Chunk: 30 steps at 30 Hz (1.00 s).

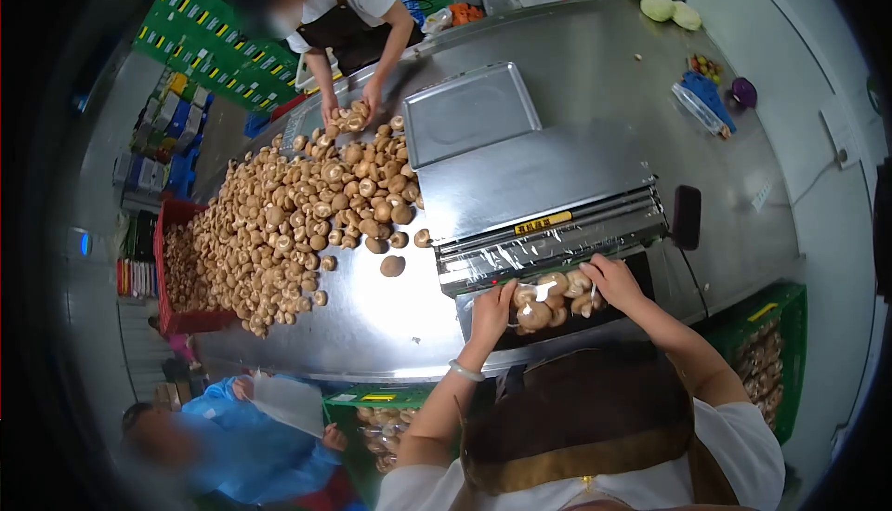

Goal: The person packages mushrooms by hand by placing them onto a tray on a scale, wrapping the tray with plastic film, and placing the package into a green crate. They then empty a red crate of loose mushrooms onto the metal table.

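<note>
A small pack of brown mushrooms [550, 301] sits on the front plate of a film wrapping machine [530, 186], just below its roll of clear cling film [548, 249]. My left hand [491, 311], with a bracelet on the wrist, grips the left side of the pack. My right hand [613, 281] holds the right side, its fingers up against the film edge. Whether film covers the mushrooms is unclear.
A large heap of loose mushrooms [288, 223] covers the left of the steel table [595, 74], spilling from a red crate [177, 321]. A co-worker's hands [351, 107] sort at the far end. A person in blue [251, 437] crouches lower left. Green crates [767, 353] hold mushrooms.
</note>
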Tool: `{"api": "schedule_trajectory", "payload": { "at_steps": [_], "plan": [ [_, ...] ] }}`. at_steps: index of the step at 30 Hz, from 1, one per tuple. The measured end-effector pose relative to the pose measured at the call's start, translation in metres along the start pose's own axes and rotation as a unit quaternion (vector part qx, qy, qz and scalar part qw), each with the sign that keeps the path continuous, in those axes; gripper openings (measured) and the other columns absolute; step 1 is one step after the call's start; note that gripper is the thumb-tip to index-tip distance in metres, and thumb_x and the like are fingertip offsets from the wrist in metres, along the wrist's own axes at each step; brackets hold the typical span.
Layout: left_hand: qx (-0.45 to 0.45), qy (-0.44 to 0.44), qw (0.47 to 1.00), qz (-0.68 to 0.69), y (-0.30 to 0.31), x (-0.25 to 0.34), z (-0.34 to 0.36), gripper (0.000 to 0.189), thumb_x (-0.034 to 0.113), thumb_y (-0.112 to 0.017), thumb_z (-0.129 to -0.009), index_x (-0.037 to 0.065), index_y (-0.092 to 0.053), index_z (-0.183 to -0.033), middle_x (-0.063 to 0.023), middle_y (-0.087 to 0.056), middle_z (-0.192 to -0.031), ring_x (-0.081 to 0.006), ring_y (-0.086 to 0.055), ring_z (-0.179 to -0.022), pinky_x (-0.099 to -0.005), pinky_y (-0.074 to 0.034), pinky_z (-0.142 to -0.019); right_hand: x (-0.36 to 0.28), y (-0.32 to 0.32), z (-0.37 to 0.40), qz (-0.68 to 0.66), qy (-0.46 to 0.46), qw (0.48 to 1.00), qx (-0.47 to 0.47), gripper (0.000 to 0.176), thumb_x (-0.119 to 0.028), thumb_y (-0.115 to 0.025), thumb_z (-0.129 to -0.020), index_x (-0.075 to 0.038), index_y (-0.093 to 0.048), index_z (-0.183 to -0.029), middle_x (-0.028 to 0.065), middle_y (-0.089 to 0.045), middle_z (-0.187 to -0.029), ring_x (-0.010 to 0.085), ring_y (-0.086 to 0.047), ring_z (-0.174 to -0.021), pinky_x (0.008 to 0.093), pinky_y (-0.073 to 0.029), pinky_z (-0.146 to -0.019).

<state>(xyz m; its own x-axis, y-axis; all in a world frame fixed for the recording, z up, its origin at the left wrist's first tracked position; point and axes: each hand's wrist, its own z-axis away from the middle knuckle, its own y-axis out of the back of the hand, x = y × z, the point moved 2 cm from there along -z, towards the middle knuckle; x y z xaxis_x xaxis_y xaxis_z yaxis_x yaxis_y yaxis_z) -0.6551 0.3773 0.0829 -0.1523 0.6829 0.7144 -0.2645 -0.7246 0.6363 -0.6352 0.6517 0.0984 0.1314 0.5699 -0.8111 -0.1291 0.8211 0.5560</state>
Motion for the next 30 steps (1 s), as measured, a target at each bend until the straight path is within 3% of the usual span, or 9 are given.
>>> {"api": "schedule_trajectory", "payload": {
  "at_steps": [4,5,9,14,19,22,25,28,30],
  "plan": [
    [0.127,-0.041,0.991,-0.002,-0.013,-0.010,0.017,0.030,0.027,-0.063,-0.097,-0.002,-0.062,-0.091,-0.0243,-0.068,-0.083,-0.0395,-0.066,-0.076,-0.0452,-0.048,-0.064,0.027,-0.007,0.015,0.023,-0.055,0.997,0.052,0.031,-0.031,-0.060,-0.096,-0.001,-0.057,-0.093,0.0221,-0.066,-0.079,0.0429,-0.065,-0.080,0.0484,-0.049,-0.068],
    [0.137,-0.030,0.987,0.082,-0.020,-0.027,0.022,0.021,0.018,-0.067,-0.094,0.000,-0.058,-0.100,-0.0170,-0.066,-0.081,-0.0288,-0.065,-0.072,-0.0397,-0.048,-0.064,0.027,-0.005,0.022,0.027,-0.068,0.996,0.059,0.029,-0.031,-0.060,-0.096,-0.002,-0.056,-0.095,0.0212,-0.067,-0.079,0.0422,-0.065,-0.080,0.0481,-0.050,-0.068],
    [0.168,-0.045,0.966,0.193,-0.034,-0.047,0.040,0.016,0.008,-0.066,-0.093,0.003,-0.052,-0.098,-0.0045,-0.049,-0.075,-0.0147,-0.045,-0.066,-0.0310,-0.042,-0.062,0.054,-0.026,0.036,-0.080,-0.078,0.989,0.095,0.020,-0.016,-0.063,-0.094,-0.004,-0.052,-0.106,0.0152,-0.065,-0.074,0.0298,-0.064,-0.066,0.0386,-0.048,-0.063],
    [0.141,-0.037,0.969,0.199,-0.002,-0.047,0.045,0.017,0.008,-0.067,-0.092,0.005,-0.050,-0.091,-0.0029,-0.048,-0.071,-0.0172,-0.045,-0.060,-0.0336,-0.041,-0.057,0.043,0.021,0.097,-0.285,-0.104,0.938,0.170,0.016,-0.005,-0.060,-0.095,-0.005,-0.050,-0.108,0.0016,-0.057,-0.068,0.0065,-0.050,-0.062,0.0272,-0.040,-0.056],
    [0.096,-0.184,0.973,-0.104,-0.039,-0.034,0.038,0.015,0.006,-0.066,-0.087,0.008,-0.056,-0.099,-0.0122,-0.064,-0.085,-0.0313,-0.064,-0.075,-0.0403,-0.051,-0.062,0.095,-0.003,0.156,-0.112,-0.141,0.930,0.322,0.011,-0.003,-0.056,-0.097,-0.005,-0.048,-0.104,0.0060,-0.057,-0.068,0.0105,-0.051,-0.061,0.0290,-0.042,-0.057],
    [0.060,-0.319,0.918,-0.229,-0.076,-0.016,0.011,0.025,0.006,-0.064,-0.082,0.010,-0.059,-0.106,-0.0093,-0.065,-0.092,-0.0279,-0.065,-0.080,-0.0391,-0.054,-0.065,0.143,-0.054,0.151,-0.057,-0.167,0.892,0.416,0.009,-0.006,-0.056,-0.097,-0.005,-0.050,-0.104,0.0099,-0.061,-0.076,0.0176,-0.061,-0.068,0.0312,-0.048,-0.064],
    [-0.044,-0.427,0.885,-0.180,-0.098,0.019,-0.008,0.039,0.005,-0.064,-0.081,0.009,-0.054,-0.118,-0.0077,-0.062,-0.090,-0.0219,-0.064,-0.083,-0.0336,-0.054,-0.070,0.179,-0.110,0.158,-0.299,-0.115,0.877,0.358,0.018,-0.011,-0.062,-0.094,-0.007,-0.053,-0.109,0.0103,-0.062,-0.103,0.0215,-0.061,-0.100,0.0338,-0.048,-0.086],
    [-0.222,-0.206,0.928,0.218,-0.117,0.037,0.000,0.040,0.014,-0.068,-0.089,0.007,-0.048,-0.122,-0.0038,-0.061,-0.091,-0.0150,-0.062,-0.087,-0.0309,-0.051,-0.073,0.117,-0.095,0.161,-0.359,0.061,0.899,0.246,0.022,-0.016,-0.065,-0.092,-0.007,-0.056,-0.111,0.0106,-0.059,-0.114,0.0230,-0.057,-0.112,0.0358,-0.045,-0.095],
    [-0.349,-0.086,0.786,0.503,-0.101,0.082,0.055,0.041,0.017,-0.070,-0.092,0.007,-0.045,-0.123,-0.0008,-0.056,-0.097,-0.0098,-0.056,-0.087,-0.0270,-0.049,-0.076,0.066,-0.077,0.172,-0.383,0.004,0.920,0.085,0.021,-0.018,-0.065,-0.092,-0.006,-0.058,-0.108,0.0109,-0.061,-0.111,0.0229,-0.059,-0.108,0.0357,-0.046,-0.092]
  ]
}}
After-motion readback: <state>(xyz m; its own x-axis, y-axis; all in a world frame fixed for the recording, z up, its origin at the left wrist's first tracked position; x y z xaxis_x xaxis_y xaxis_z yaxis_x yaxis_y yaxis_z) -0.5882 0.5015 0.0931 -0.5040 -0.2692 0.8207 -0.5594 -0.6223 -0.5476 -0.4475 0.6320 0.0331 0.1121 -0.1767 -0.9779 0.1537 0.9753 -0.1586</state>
